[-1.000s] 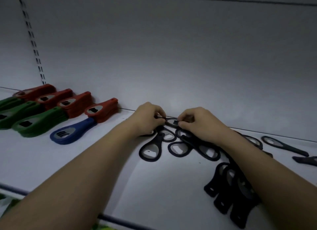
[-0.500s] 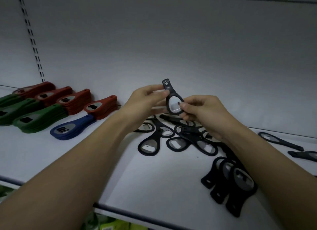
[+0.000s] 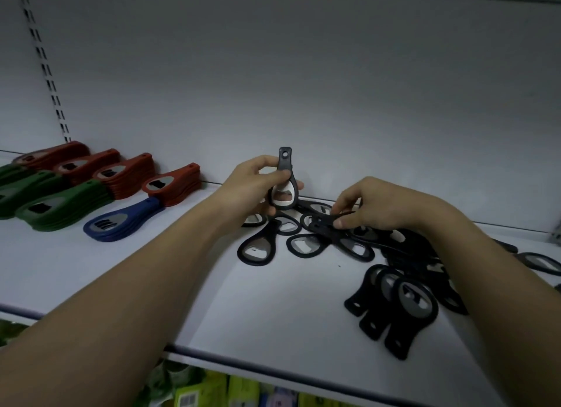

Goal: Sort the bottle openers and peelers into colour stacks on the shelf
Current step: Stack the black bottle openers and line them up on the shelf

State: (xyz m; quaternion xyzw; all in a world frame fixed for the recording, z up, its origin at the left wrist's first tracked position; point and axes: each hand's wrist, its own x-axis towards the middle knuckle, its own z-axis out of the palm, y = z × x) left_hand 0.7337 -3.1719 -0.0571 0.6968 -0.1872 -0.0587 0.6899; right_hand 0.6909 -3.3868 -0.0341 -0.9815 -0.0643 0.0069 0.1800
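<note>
White shelf [image 3: 91, 273]; left hand [image 3: 252, 191] grips raised black opener [image 3: 283, 182].

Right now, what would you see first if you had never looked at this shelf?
First, the black bottle opener held upright in the left hand, above the middle of the white shelf. Next, the right hand pinching another from the scattered black openers beneath. Then the neat red stacks and green stacks far left, with one blue opener in front.
</note>
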